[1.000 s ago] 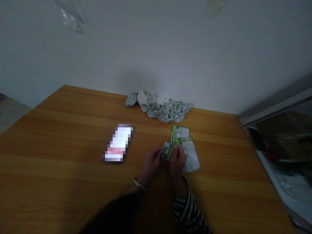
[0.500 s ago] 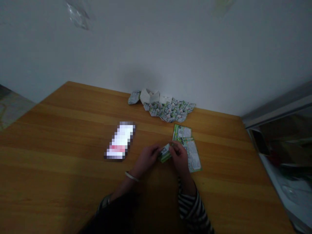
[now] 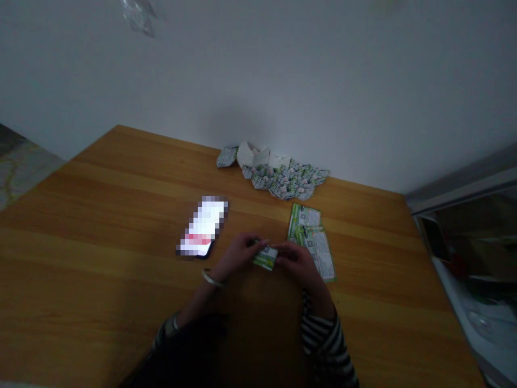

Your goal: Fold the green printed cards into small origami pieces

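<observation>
Wall: plain white, running along the far edge of the table; the room is dim.

Wooden table: broad, warm brown top with the grain running left to right, and it bears everything listed below.

Striped sleeve: dark and light bands on the person's right forearm, at the near edge of the table.

Heap of folded paper pieces: small green-and-white printed units with a few plain white ones, lying at the far edge against the wall, well apart from the hands.

Printed leaflets: flat green-and-white sheets overlapping one another, lying just right of the hands; the right hand partly covers their near corner.

Phone: face up with its screen lit, lying at a slant, left of and slightly beyond the left hand, apart from it.

Left hand: fingers pinched on the left end of the folded leaflet.

Right hand: fingers pinched on the right end of the same leaflet.

Folded leaflet: small green-and-white strip held between the two hands, low over the table near its middle; whether it touches the wood cannot be told.

Bangle: pale ring on the left wrist.
</observation>
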Demonstrator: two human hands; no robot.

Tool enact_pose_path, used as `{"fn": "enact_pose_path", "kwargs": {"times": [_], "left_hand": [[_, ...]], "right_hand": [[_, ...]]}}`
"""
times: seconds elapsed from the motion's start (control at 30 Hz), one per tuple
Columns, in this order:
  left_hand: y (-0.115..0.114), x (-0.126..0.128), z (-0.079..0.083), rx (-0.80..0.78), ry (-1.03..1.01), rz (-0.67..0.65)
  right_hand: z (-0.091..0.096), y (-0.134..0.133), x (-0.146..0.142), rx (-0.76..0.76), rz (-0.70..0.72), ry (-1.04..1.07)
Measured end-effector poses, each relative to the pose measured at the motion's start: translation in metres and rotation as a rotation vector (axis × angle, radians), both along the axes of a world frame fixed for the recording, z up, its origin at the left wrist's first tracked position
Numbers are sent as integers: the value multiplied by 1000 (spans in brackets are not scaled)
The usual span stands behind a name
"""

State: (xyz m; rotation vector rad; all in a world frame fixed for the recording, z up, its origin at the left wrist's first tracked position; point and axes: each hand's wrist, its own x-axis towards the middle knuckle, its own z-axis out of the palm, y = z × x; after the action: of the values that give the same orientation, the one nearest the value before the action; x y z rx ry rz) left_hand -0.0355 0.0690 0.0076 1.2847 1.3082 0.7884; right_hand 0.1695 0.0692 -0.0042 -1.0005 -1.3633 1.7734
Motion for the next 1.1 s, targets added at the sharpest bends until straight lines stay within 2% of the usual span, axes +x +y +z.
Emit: {"fn": "enact_pose_path", "kwargs": {"times": [0.13,0.3,0.47,0.6,0.8,1.1], "left_hand": [[-2,2,-3,15,28,-76],[-3,2,-2,27,99,-142],[-2,1,-1,-38,40,-94],[-1,-2,-2,-109,-41,-53],[-1,-4,0,-146,-41,-79],[-1,-2,0,-117,-52,-100]], "right_hand": [[-3,-1,0,45,-52,-104],[-4,-1,0,175,-42,-202],[-3,2,2,370,-37,-210],[0,0,-1,474,48,-243],[2,-3,-5,482,76,-244],[6,-2,-5,395,72,-254]]}}
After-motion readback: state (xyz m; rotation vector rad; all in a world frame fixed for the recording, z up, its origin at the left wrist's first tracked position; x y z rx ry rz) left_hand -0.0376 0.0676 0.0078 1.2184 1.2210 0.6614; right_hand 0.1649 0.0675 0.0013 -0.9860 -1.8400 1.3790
